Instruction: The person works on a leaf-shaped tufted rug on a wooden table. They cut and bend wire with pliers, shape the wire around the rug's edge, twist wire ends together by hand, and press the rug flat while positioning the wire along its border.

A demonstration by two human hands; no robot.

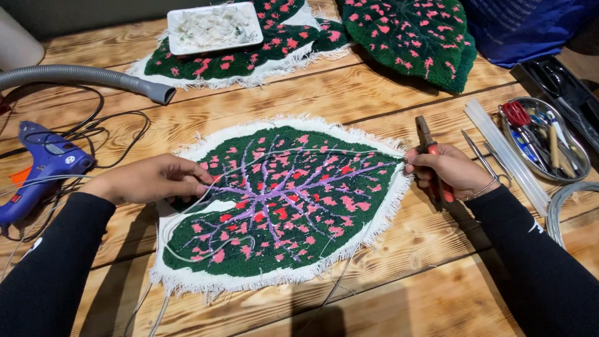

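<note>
A leaf-shaped tufted rug (281, 206), dark green with pink spots, purple veins and a white fringed border, lies on the wooden table (349, 93). A thin grey wire (299, 155) runs in an arc over the rug. My left hand (153, 180) pinches the wire at the rug's left notch. My right hand (446, 170) rests at the rug's right tip, gripping red-handled pliers (430, 153) and the wire's other end.
A blue glue gun (40, 168) with cables and a grey hose (87, 78) lie at left. Two more leaf rugs (412, 34) and a white tray (215, 28) sit at the back. Glue sticks (505, 156), scissors and a metal tool dish (549, 140) are at right.
</note>
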